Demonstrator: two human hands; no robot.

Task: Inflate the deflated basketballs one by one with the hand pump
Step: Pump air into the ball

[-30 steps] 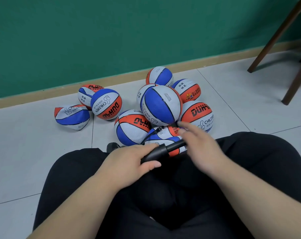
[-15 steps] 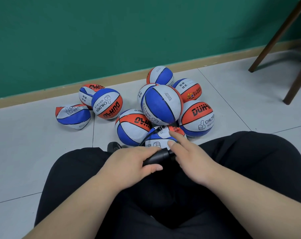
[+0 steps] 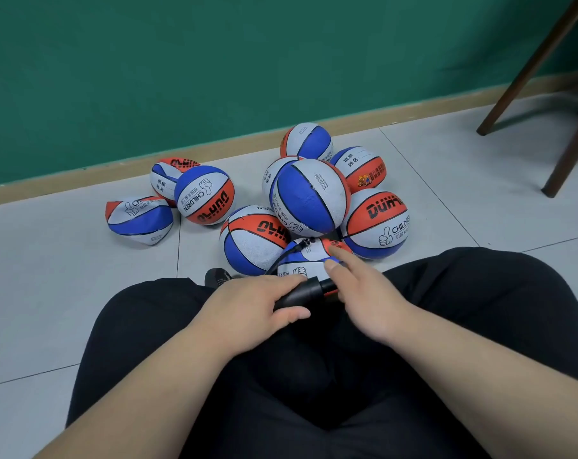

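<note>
A black hand pump (image 3: 301,294) lies across my lap. My left hand (image 3: 248,313) is wrapped around its barrel. My right hand (image 3: 367,299) covers the handle end with the fingers partly stretched out; a short red piece of the rod shows between my hands. The pump's thin black hose (image 3: 287,255) runs up to a limp red, white and blue basketball (image 3: 301,261) right in front of my knees. Behind it lies a pile of several similar balls, with a round, full one (image 3: 311,197) on top. A collapsed ball (image 3: 138,220) lies apart at the left.
I sit on a grey tiled floor (image 3: 49,293) facing a green wall (image 3: 214,61) with a tan skirting board. Dark wooden chair legs (image 3: 529,67) stand at the right. A small black part (image 3: 216,276) pokes out left of my left hand.
My right hand pushed the pump handle in toward my left hand, then drew it slightly back out. The left hand and the balls stayed where they were.
</note>
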